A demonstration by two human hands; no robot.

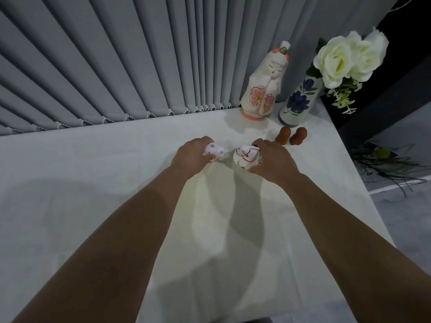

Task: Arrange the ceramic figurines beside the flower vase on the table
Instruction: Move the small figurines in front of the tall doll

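Note:
A white vase with blue flowers painted on it [297,101] holds white roses [342,59] at the table's far right corner. A tall white doll figurine with pink blossoms [263,87] stands just left of it. Two small brown figurines [291,135] stand in front of the vase. My left hand [191,157] grips a small white spotted figurine [215,151]. My right hand [272,159] grips a round white figurine with red lines [245,157]. Both figurines sit low over the white table [93,183], near its middle.
Grey vertical blinds [116,66] run along the table's far edge. The table's right edge drops to a grey floor, where dark grassy stems [384,166] lie. A dark panel rises behind the roses.

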